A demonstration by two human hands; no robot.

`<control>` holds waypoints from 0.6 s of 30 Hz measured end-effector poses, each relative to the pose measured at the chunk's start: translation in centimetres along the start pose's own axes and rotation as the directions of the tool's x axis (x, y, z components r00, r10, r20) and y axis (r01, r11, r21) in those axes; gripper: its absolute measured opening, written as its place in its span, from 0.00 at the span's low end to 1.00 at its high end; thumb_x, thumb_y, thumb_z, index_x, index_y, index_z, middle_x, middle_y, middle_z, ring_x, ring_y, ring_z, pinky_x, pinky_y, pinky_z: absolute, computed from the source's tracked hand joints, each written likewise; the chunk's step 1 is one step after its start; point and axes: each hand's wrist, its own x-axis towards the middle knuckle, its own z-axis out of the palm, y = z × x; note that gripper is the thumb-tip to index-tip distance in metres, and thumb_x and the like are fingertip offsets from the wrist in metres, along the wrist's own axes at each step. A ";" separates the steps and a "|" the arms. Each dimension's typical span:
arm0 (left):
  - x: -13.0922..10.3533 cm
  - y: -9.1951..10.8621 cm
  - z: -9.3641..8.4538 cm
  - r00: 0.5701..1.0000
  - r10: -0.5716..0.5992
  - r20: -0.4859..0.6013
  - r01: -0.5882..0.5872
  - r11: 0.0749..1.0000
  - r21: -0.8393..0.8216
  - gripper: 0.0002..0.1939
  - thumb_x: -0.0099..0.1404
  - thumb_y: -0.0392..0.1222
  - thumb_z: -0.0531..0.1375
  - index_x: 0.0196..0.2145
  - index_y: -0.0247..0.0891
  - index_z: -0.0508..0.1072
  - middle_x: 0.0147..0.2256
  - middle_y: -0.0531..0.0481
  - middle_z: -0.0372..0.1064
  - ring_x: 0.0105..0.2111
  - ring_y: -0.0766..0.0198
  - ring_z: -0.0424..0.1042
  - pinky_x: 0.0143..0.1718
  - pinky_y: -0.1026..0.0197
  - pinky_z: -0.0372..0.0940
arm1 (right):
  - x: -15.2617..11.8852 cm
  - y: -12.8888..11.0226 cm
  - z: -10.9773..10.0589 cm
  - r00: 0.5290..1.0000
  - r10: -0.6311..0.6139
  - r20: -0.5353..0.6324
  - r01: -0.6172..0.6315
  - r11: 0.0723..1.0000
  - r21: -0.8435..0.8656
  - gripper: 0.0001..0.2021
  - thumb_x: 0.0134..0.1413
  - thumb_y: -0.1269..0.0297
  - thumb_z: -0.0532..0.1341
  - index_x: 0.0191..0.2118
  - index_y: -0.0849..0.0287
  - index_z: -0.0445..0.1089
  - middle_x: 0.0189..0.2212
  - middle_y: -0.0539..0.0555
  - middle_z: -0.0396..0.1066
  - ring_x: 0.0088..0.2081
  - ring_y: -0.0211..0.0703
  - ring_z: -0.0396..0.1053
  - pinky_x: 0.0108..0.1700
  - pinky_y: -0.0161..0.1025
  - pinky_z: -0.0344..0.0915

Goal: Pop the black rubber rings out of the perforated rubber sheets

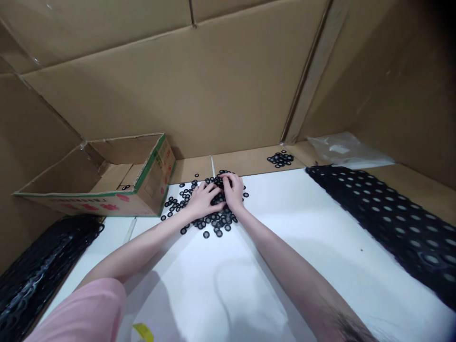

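- Flat, round black rings (pixel 219 221) are heaped loosely at the centre of the frame on a smooth white bench (pixel 281 204).
- The left hand (pixel 204 200) is laid over the heap, its fingers spread; the right hand (pixel 232 191) is curled at the heap's right side, and whether a ring is pinched cannot be told.
- A smaller ring pile (pixel 280 159) is set on cardboard, right of upper centre.
- A few rings are held in the open, green-rimmed cardboard box (pixel 151 197) at left.
- Dark ringed rows (pixel 402 213) are laid at right, beneath a crumpled clear plastic bag (pixel 347 146).
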 end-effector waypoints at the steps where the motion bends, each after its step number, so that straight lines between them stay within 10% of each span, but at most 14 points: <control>1: 0.1 0.0 0.0 1.000 0.003 -0.002 -0.003 1.000 0.013 0.19 0.64 0.56 0.55 0.45 0.42 0.71 0.46 0.46 0.68 0.47 0.50 0.62 0.47 0.49 0.62 | 0.0 0.0 0.0 1.000 -0.002 -0.001 0.002 1.000 0.004 0.13 0.60 0.63 0.50 0.33 0.56 0.70 0.36 0.55 0.74 0.42 0.47 0.66 0.49 0.44 0.59; 10: 1.1 -1.5 -0.1 0.985 -0.135 -0.109 0.104 0.964 -0.247 0.17 0.65 0.53 0.54 0.42 0.38 0.73 0.39 0.46 0.70 0.39 0.57 0.69 0.40 0.59 0.62 | 0.0 0.2 -0.1 1.000 0.000 -0.006 0.001 1.000 0.028 0.13 0.60 0.63 0.49 0.33 0.56 0.71 0.36 0.55 0.75 0.42 0.47 0.67 0.49 0.44 0.59; 18: 2.6 -4.1 -2.0 0.848 -0.527 -0.056 0.321 0.595 -0.737 0.25 0.64 0.60 0.50 0.29 0.33 0.71 0.26 0.49 0.69 0.27 0.64 0.68 0.30 0.64 0.61 | 0.2 0.4 0.2 1.000 -0.002 -0.019 0.003 0.999 0.044 0.13 0.59 0.63 0.50 0.32 0.56 0.71 0.35 0.54 0.75 0.41 0.47 0.67 0.48 0.44 0.58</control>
